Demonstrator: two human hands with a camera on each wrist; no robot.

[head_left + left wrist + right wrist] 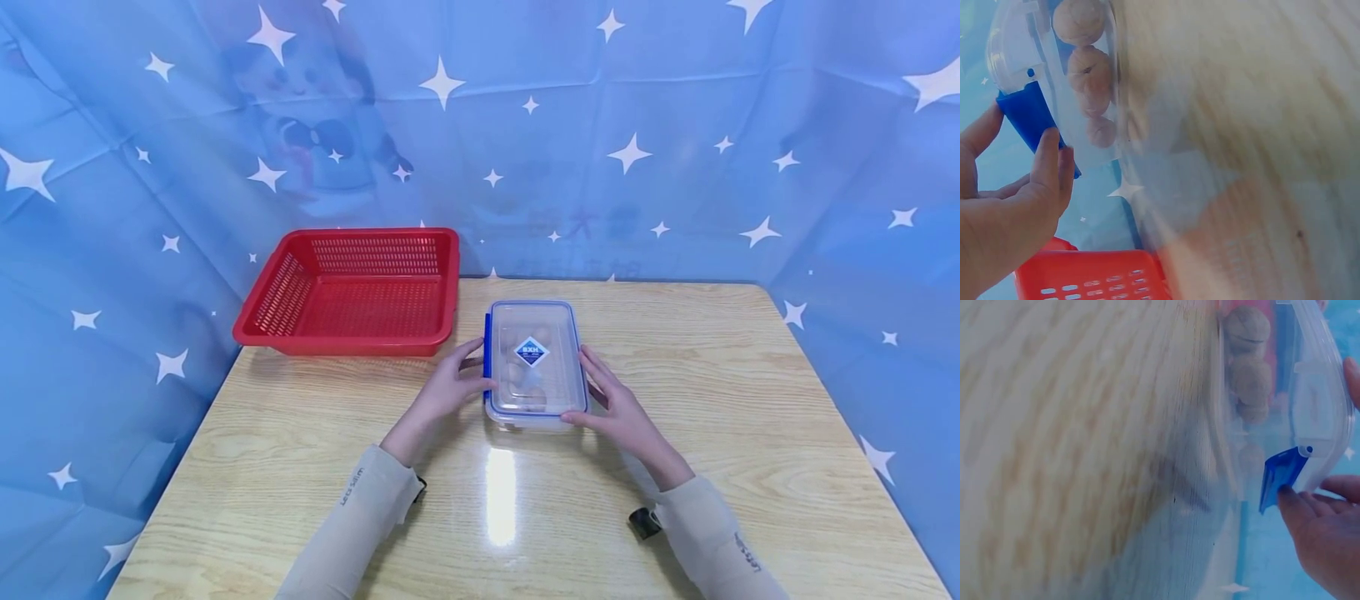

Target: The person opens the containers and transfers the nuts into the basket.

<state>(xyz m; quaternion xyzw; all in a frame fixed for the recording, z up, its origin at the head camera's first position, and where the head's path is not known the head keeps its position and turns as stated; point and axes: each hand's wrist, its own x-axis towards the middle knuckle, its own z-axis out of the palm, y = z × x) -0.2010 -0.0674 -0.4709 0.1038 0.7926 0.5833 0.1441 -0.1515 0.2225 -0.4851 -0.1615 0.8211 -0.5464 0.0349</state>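
A clear food container with a blue-rimmed lid and a diamond label sits on the table. Inside it lie several round brown things that look like walnuts. My left hand is at its left side, with fingers on the blue latch, which slants out from the wall. At the opposite side my right hand touches the other blue latch with a fingertip, and its thumb lies at the lid's near right corner. That latch also slants outward; in the head view the right hand mostly hides it.
A red plastic basket with slotted walls stands at the table's back left, close to the container. The wooden table ends at a blue curtain with white stars, behind and at both sides.
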